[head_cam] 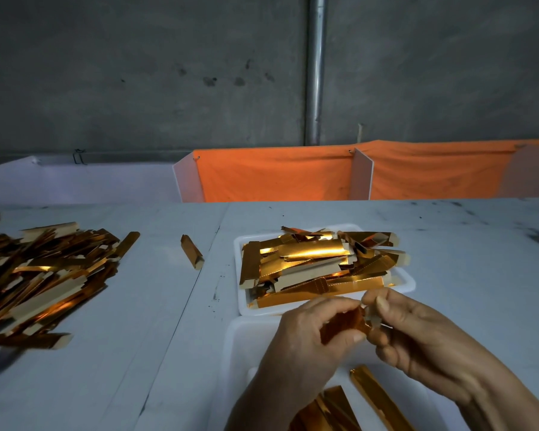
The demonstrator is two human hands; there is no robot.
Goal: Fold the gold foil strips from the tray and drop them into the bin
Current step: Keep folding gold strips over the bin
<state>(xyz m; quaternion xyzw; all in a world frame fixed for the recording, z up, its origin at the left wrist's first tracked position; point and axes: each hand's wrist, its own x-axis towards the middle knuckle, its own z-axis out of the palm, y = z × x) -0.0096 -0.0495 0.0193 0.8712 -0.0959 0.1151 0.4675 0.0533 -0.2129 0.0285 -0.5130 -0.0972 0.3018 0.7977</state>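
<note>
- Bin (237, 346), white, nearest; a few folded strips (377, 396) lie in it, directly under the hands.
- Left hand (305, 334) and right hand (417, 334) both pinch one gold strip (344, 323) between thumb and fingertips, above the bin.
- Strip's long axis runs roughly left to right between the hands; fold stage probably midway, view blurred.
- Drop path: straight down.
- Tray (408, 283) just beyond, heaped with unfolded strips (311, 259).
- Loose pile (44, 275) on the table, far left.

White table (448, 259): tray (408, 279), bin (240, 353), loose foil pile (44, 275).
</note>
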